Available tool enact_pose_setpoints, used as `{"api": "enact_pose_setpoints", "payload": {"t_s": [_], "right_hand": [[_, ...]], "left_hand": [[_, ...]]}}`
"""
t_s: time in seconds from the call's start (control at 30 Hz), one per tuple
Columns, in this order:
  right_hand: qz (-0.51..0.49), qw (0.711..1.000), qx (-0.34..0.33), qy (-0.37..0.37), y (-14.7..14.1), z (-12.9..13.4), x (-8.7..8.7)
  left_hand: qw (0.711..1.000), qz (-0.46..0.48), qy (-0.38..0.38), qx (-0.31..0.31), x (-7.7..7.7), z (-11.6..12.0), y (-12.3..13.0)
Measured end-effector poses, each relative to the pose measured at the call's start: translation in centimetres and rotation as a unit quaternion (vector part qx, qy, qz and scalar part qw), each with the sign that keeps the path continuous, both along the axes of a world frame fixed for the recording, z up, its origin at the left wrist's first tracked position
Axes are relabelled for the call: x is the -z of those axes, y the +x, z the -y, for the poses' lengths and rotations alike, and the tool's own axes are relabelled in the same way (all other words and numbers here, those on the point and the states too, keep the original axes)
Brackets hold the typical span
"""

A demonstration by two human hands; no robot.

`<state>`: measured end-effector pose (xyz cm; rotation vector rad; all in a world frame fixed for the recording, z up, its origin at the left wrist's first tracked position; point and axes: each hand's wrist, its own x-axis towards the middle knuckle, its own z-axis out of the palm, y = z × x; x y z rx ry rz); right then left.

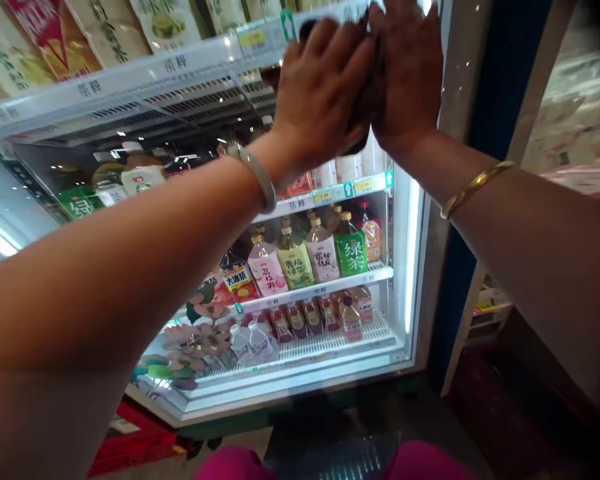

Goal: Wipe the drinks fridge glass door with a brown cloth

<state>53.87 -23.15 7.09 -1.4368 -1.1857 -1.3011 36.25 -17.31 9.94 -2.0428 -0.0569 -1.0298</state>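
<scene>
Both my hands are raised close together at the upper right of the glass-fronted drinks cooler. Between them is a dark brown, crumpled thing that looks like a cloth, partly hidden by my fingers. My left hand, with a pale bangle on its wrist, is closed over the cloth's left side. Close against its right side is my right hand, fingers pointing up and bent at the tips; a gold bangle circles that wrist. Motion blurs the fingers somewhat.
Behind the glass, shelves hold several bottles, among them a green-labelled bottle and small clear bottles. Flower decals cover the lower left glass. A dark blue post borders the right side. A red object sits low at left.
</scene>
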Motion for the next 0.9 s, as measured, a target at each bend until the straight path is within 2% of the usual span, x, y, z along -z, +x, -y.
{"api": "enact_pose_setpoints", "payload": {"t_s": [0.07, 0.1, 0.17, 0.27, 0.33, 0.4, 0.47, 0.53, 0.6, 0.73, 0.8, 0.83, 0.9], "right_hand": [[0.004, 1.0, -0.023, 0.001, -0.3, 0.0, 0.2], [0.004, 0.999, -0.036, -0.002, -0.4, -0.1, 0.4], [0.018, 0.997, -0.07, 0.027, -0.5, -0.3, 0.9], [0.064, 0.992, -0.092, 0.051, -0.5, -0.6, 1.4], [0.09, 0.991, -0.084, 0.052, -0.6, -0.6, 1.5], [0.103, 0.99, -0.075, 0.053, -0.7, -0.5, 1.5], [0.104, 0.991, -0.072, 0.05, -0.9, -0.4, 1.5], [0.102, 0.991, -0.069, 0.043, -1.2, -0.3, 1.5], [0.107, 0.992, -0.064, 0.034, -1.4, -0.2, 1.5], [0.132, 0.989, -0.068, 0.012, -1.6, -0.2, 1.7], [0.14, 0.987, -0.072, 0.009, -1.6, -0.3, 1.7], [0.142, 0.987, -0.073, 0.009, -1.5, -0.3, 1.7], [0.146, 0.986, -0.078, 0.004, -1.3, -0.3, 1.7]], "left_hand": [[1.0, -0.003, 0.025, 0.012, 1.1, -0.2, -1.0], [1.0, -0.01, 0.016, 0.02, 1.1, -0.6, -1.6], [0.999, 0.035, -0.007, 0.041, 0.2, -1.5, -2.7], [0.984, 0.169, -0.027, 0.053, -1.6, -2.1, -3.2], [0.975, 0.216, -0.031, 0.043, -1.4, -1.8, -2.7], [0.979, 0.199, -0.02, 0.031, 0.0, -1.4, -2.3], [0.993, 0.116, 0.01, 0.036, 1.8, -1.4, -2.6], [0.996, 0.036, 0.052, 0.062, 2.7, -1.9, -3.9], [0.994, 0.034, 0.077, 0.073, 2.3, -2.7, -5.6], [0.985, 0.161, 0.017, 0.056, 0.3, -3.7, -7.7], [0.984, 0.166, 0.005, 0.062, 0.7, -3.6, -7.3], [0.988, 0.14, 0.012, 0.068, 1.4, -3.4, -6.8], [0.994, 0.029, 0.056, 0.086, 2.8, -3.0, -6.1]]}}
